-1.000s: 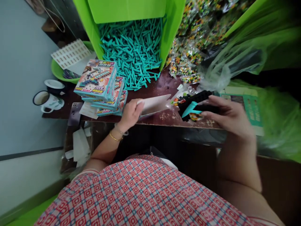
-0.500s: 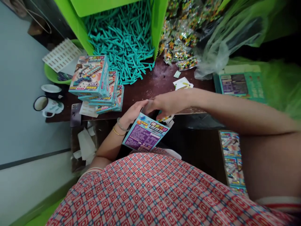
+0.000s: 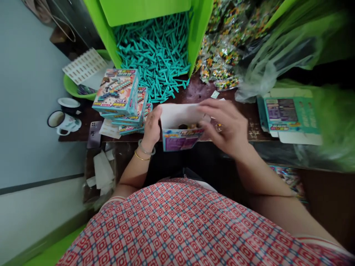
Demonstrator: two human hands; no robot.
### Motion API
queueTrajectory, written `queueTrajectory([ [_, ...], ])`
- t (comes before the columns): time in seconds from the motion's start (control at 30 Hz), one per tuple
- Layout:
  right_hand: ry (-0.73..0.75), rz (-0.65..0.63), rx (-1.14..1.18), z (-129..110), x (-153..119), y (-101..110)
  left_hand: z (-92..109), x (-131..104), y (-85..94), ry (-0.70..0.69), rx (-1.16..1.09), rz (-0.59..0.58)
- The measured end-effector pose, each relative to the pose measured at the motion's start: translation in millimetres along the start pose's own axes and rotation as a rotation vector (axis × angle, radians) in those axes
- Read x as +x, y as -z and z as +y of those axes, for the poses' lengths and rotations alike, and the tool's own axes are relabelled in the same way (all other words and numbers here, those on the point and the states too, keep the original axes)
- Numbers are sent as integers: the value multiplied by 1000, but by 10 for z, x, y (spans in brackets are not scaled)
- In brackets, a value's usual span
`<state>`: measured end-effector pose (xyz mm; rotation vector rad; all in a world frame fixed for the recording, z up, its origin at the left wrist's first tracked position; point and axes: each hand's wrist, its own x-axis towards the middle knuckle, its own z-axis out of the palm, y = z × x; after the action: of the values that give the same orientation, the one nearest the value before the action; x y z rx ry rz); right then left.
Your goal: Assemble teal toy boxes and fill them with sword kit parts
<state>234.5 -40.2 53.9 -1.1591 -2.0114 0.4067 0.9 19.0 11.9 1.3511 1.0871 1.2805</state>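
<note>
Hiding box (image 3: pixel 180 143) edge: right hand (image 3: pixel 229 129)

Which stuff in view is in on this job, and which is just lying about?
Likely in use:
- open box, left hand holding it
- teal sticks
- bagged pieces
- stacked boxes

Likely just lying about:
- mug
- phone

The single view looks forward and steeply down from the head over the patterned shirt (image 3: pixel 177 221).
</note>
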Motion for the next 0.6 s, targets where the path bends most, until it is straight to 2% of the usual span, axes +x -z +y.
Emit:
queueTrajectory([
  [0.07, -56, 144, 12, 178, 20, -112, -131, 109, -45, -81, -29, 4],
  [0.13, -130, 208, 72, 345, 34, -319, -277, 149, -115, -79, -42, -7],
  [0.23, -250, 306, 227, 511, 49, -618, -422, 68, -210, -37, -119, 14],
  [0.3, -311, 338, 330, 554, 62, -709, -452, -37, -246, -46, -133, 7],
  [0.47, -458, 251, 689, 544, 110, -662, -459, -236, -305, -109, -133, 69],
  [0.6, -533, 205, 937, 559, 131, -570, -474, -210, -292, -117, -113, 65],
])
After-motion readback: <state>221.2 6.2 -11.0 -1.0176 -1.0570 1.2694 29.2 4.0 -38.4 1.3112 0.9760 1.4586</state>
